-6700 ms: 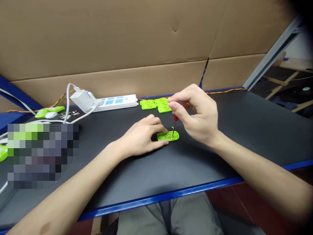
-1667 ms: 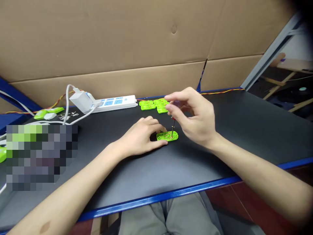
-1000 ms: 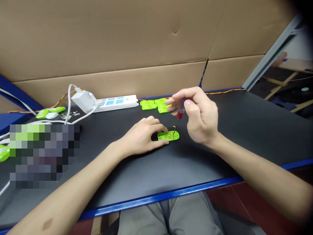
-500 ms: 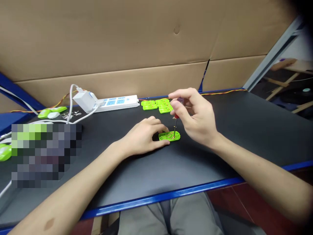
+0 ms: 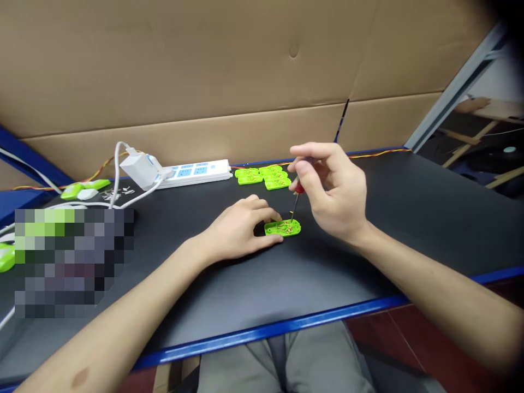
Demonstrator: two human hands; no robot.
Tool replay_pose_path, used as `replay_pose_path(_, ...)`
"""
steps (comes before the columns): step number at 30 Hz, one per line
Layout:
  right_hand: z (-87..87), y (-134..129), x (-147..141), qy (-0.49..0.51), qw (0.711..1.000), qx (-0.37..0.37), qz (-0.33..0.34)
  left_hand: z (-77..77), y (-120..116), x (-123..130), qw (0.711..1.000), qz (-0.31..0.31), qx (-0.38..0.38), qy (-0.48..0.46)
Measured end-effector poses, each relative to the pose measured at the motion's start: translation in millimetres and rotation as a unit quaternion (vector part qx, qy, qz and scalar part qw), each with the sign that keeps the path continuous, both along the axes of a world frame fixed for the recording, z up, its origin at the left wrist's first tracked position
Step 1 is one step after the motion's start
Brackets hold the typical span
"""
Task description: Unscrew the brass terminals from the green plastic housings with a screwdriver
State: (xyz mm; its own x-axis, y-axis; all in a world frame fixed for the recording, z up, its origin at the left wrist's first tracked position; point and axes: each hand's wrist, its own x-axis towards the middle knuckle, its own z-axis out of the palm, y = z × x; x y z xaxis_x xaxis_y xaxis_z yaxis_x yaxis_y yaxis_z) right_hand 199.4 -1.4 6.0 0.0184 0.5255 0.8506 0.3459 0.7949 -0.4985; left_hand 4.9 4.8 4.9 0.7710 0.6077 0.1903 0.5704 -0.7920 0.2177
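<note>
A green plastic shell with small metal parts inside lies on the black tabletop. My left hand rests on the table with thumb and fingers closed round the shell's left end. Above and to the right, my right hand grips a screwdriver with a red part on its handle. The dark shaft slants down to the left, its tip at the far side of the shell; whether it touches is too small to tell. Several more green shells lie behind, near the cardboard wall.
A white power strip with a plugged-in adapter and cables stands at the back left. Green and white pieces and small scattered parts lie beside it. A pixelated area covers the left. The blue table edge runs along the front.
My right hand has moved slightly right, tilting the screwdriver more. Its tip has left the metal part near the shell's right end and sits farther back. My left hand keeps its hold.
</note>
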Motion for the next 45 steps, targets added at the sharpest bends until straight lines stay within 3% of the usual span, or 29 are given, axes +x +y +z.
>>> replay_pose_path(45, -0.8, -1.3, 0.6, -0.015, 1.0, -0.016, 0.019, 0.0, 0.1, 1.9, 1.0, 0.003, -0.001, -0.002)
